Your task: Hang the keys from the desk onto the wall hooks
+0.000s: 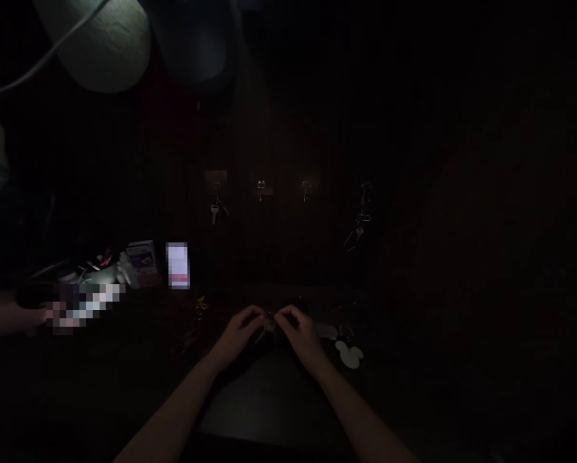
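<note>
The scene is very dark. My left hand [246, 323] and my right hand [294, 321] meet low in the middle, fingertips pinched together around a small thing [270, 325]. It has a faint metallic glint, but its kind cannot be made out. Just to the right of my right hand lies a white keychain tag [349, 355] shaped like a round head with two ears, with a metal ring [346, 332] above it. On the left of my left hand is a dim orange-yellow trinket [200, 305].
Keys [214, 212] hang from a hook on the back panel, with two more hooks [261, 185] beside them. Another bunch of keys [360, 230] hangs farther right. At left are a small box [142, 262], a lit blurred rectangle [178, 265] and another person's arm [9, 313].
</note>
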The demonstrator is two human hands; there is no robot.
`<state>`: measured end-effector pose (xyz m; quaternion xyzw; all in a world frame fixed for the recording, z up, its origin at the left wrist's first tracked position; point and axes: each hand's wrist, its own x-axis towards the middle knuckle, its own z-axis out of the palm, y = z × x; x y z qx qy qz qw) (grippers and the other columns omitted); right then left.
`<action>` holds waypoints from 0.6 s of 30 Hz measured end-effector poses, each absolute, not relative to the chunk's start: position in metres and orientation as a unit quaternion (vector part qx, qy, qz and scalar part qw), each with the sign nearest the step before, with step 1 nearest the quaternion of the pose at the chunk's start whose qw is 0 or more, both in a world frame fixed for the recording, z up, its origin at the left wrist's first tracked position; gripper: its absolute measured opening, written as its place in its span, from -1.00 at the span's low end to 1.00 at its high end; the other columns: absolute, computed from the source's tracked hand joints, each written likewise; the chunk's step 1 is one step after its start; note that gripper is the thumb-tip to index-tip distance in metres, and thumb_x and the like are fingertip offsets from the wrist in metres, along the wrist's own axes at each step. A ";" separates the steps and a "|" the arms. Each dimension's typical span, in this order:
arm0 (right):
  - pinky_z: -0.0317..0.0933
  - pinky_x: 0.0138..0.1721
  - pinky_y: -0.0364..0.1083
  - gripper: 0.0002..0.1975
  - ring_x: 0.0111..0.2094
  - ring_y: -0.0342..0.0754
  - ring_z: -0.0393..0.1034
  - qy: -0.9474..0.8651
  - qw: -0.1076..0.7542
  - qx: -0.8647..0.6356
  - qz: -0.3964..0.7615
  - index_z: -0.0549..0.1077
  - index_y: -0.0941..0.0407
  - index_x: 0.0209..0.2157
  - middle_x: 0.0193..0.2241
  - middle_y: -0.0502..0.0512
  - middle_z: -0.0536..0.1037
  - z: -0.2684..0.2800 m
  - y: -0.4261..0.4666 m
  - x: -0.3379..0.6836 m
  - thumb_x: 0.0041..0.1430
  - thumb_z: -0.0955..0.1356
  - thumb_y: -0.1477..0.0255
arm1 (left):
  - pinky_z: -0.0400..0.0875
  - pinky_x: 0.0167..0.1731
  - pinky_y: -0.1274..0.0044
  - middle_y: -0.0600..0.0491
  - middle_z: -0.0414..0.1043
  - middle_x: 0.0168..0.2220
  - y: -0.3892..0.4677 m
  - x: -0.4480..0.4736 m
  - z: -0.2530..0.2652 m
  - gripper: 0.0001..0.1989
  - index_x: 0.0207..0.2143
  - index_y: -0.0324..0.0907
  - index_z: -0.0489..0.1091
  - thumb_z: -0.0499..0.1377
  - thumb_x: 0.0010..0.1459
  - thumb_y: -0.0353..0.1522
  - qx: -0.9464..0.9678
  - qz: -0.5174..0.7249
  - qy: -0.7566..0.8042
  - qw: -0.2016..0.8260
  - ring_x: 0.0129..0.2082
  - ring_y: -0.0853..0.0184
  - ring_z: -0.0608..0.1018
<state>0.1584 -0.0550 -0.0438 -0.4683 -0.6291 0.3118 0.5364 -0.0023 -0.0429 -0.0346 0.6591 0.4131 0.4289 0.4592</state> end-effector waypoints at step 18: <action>0.17 -0.42 -0.17 -0.72 -0.49 -0.10 0.35 -0.640 0.504 -0.493 0.305 0.35 0.09 -0.50 -0.59 -0.03 0.43 -0.055 -0.047 0.160 0.11 0.22 0.19 | 0.26 -0.44 0.59 0.14 0.39 -0.51 0.029 -0.058 0.056 -0.74 -0.46 -0.18 0.38 0.12 -0.06 -0.16 0.549 0.623 0.506 0.234 -0.45 0.37 0.42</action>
